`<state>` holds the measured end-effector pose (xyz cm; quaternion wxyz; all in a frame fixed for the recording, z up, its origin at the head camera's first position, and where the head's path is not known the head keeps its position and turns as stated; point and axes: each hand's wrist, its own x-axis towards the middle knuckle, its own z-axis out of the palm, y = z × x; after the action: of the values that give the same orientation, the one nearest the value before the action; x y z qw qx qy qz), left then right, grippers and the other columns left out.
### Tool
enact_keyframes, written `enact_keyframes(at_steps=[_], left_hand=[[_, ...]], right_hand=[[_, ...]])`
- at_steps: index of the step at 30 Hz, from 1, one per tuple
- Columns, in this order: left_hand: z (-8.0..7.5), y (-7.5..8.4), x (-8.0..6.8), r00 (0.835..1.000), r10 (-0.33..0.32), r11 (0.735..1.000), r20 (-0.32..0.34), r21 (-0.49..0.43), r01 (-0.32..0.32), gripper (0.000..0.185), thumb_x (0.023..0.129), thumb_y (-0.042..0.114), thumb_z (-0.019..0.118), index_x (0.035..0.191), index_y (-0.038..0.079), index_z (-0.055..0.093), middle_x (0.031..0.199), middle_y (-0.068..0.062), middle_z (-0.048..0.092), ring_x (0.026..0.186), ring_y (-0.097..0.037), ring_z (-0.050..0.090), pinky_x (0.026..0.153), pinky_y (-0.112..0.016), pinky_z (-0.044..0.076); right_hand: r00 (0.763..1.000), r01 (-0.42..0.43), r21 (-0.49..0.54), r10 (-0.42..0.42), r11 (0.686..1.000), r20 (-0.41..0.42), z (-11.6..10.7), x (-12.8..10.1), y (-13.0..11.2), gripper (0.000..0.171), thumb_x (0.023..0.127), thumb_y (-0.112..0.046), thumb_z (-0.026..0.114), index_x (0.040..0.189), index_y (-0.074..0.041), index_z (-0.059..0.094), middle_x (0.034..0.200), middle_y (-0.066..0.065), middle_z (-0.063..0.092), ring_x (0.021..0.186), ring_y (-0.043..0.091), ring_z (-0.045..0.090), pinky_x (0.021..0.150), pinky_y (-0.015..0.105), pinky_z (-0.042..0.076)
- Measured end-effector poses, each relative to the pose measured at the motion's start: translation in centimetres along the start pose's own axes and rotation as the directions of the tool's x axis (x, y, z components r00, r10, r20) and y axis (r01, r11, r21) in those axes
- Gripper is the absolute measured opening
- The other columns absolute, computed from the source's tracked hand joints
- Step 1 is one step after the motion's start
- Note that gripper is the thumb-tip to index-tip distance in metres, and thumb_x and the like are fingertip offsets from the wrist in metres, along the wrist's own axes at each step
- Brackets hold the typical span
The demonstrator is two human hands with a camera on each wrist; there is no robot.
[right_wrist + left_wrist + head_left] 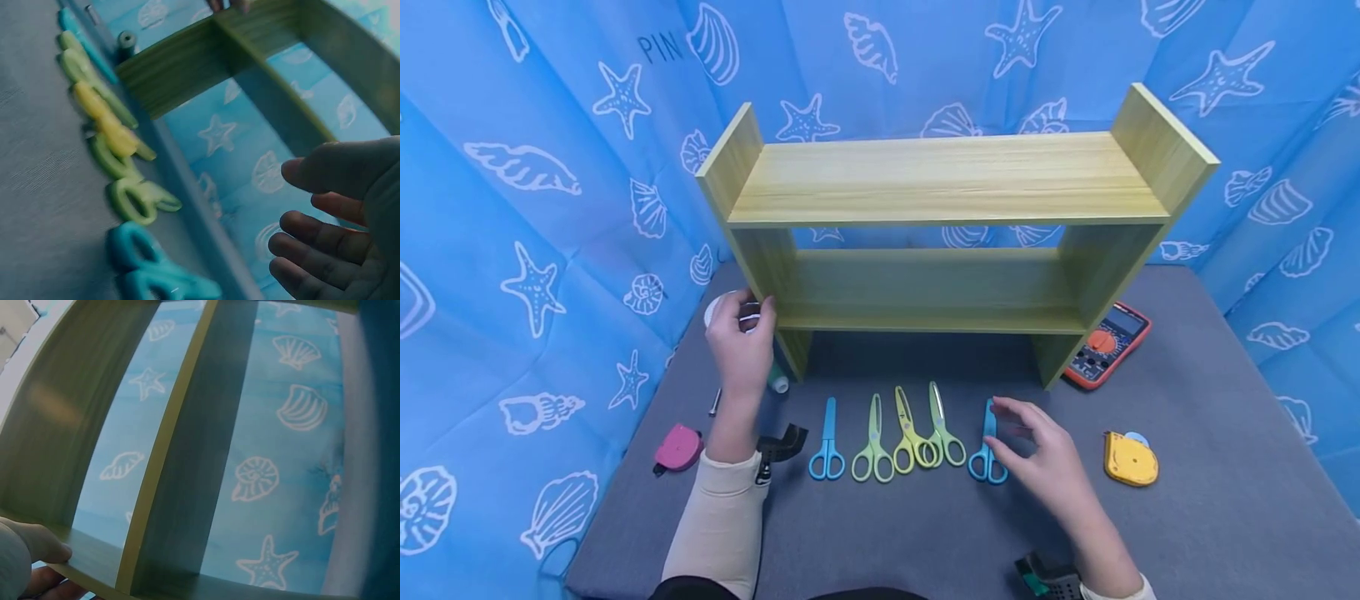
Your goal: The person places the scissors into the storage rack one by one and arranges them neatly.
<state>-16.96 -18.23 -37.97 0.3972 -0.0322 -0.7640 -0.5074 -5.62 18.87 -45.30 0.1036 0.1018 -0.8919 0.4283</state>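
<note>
A light wooden two-tier shelf stands at the back of the grey table. My left hand grips its left side panel near the bottom; in the left wrist view the thumb presses on the panel's edge and the fingers curl beneath. My right hand hovers with relaxed, spread fingers just above the rightmost blue scissors, not touching them. In the right wrist view the open right hand floats beside the blue scissors.
Several small scissors lie in a row before the shelf: blue, green, yellow, green. A multimeter, yellow tape measure, pink tape measure, black clip and white roll lie around.
</note>
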Motion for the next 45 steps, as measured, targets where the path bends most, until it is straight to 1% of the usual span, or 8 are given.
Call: enact_keyframes(at_steps=[5,12,15,20,29,36,40,45], left_hand=[[-0.1,-0.4,-0.1,1.0,0.014,1.0,0.01,-0.013,-0.014,0.019,0.096,0.01,0.072,0.105,-0.006,0.071,0.099,-0.016,0.068,0.09,-0.025,0.069,0.075,-0.017,0.055],[-0.2,-0.4,-0.2,1.0,0.016,1.0,0.016,-0.004,-0.016,0.02,0.096,0.011,0.071,0.107,-0.006,0.07,0.1,-0.018,0.067,0.09,-0.025,0.068,0.075,-0.017,0.055],[-0.1,-0.4,-0.3,1.0,0.007,1.0,0.013,-0.003,-0.007,0.02,0.096,0.011,0.071,0.107,-0.006,0.07,0.1,-0.016,0.067,0.09,-0.025,0.068,0.075,-0.017,0.055],[0.0,-0.4,-0.4,1.0,0.01,1.0,0.009,-0.013,-0.009,0.018,0.096,0.011,0.072,0.105,-0.005,0.071,0.099,-0.014,0.068,0.09,-0.025,0.068,0.075,-0.017,0.055],[0.2,0.1,-0.3,1.0,0.013,1.0,0.006,-0.019,-0.013,0.016,0.095,0.003,0.071,0.106,-0.009,0.07,0.101,-0.023,0.066,0.09,-0.03,0.067,0.073,-0.016,0.052],[0.0,3.0,-0.3,1.0,0.022,0.999,0.002,-0.024,-0.022,0.014,0.093,-0.009,0.067,0.104,-0.017,0.066,0.098,-0.03,0.063,0.088,-0.041,0.064,0.072,-0.014,0.05],[0.1,1.3,-0.2,1.0,0.006,1.0,0.005,-0.012,-0.005,0.016,0.095,-0.001,0.068,0.106,-0.012,0.068,0.1,-0.024,0.065,0.09,-0.034,0.065,0.073,-0.015,0.051],[-0.1,-0.5,-0.1,1.0,0.014,1.0,0.024,-0.018,-0.014,0.019,0.097,0.009,0.07,0.108,-0.006,0.07,0.1,-0.016,0.066,0.09,-0.025,0.067,0.074,-0.018,0.054]], right_hand=[[0.986,-0.148,-0.072,0.153,0.986,0.063,0.5,-0.3,0.7,0.045,0.085,-0.007,0.083,0.126,-0.002,0.067,0.117,0.01,0.068,0.1,0.025,0.068,0.085,0.045,0.058],[0.931,-0.298,-0.17,0.325,0.939,0.166,0.5,-0.6,1.3,0.027,0.086,-0.009,0.081,0.111,-0.003,0.074,0.094,0.003,0.069,0.078,0.016,0.061,0.065,0.031,0.052],[0.905,-0.34,-0.209,0.379,0.917,0.194,0.7,-0.7,1.6,0.017,0.086,-0.009,0.08,0.102,-0.004,0.075,0.082,-0.001,0.066,0.07,0.014,0.056,0.058,0.029,0.046],[0.877,-0.362,-0.285,0.428,0.887,0.219,1.0,-0.8,1.8,0.004,0.085,-0.01,0.079,0.086,-0.008,0.076,0.069,-0.004,0.061,0.065,0.015,0.053,0.059,0.032,0.044],[0.868,-0.391,-0.248,0.445,0.886,0.221,-0.3,-0.9,1.0,0.004,0.081,-0.01,0.076,0.084,-0.007,0.075,0.068,-0.004,0.061,0.064,0.014,0.053,0.056,0.029,0.043],[0.85,-0.435,-0.17,0.465,0.884,0.247,-3.4,-0.7,-1.2,0.01,0.084,-0.009,0.074,0.093,-0.005,0.076,0.073,-0.001,0.063,0.067,0.017,0.056,0.056,0.027,0.045],[0.855,-0.434,-0.126,0.452,0.892,0.253,-5.3,-0.6,-2.8,0.012,0.085,-0.008,0.073,0.096,-0.003,0.076,0.073,0.001,0.063,0.068,0.019,0.056,0.057,0.028,0.046],[0.884,-0.397,-0.073,0.403,0.915,0.239,-7.6,-0.5,-4.7,0.01,0.087,-0.006,0.072,0.096,-0.002,0.075,0.074,0.002,0.065,0.065,0.018,0.058,0.057,0.028,0.048]])
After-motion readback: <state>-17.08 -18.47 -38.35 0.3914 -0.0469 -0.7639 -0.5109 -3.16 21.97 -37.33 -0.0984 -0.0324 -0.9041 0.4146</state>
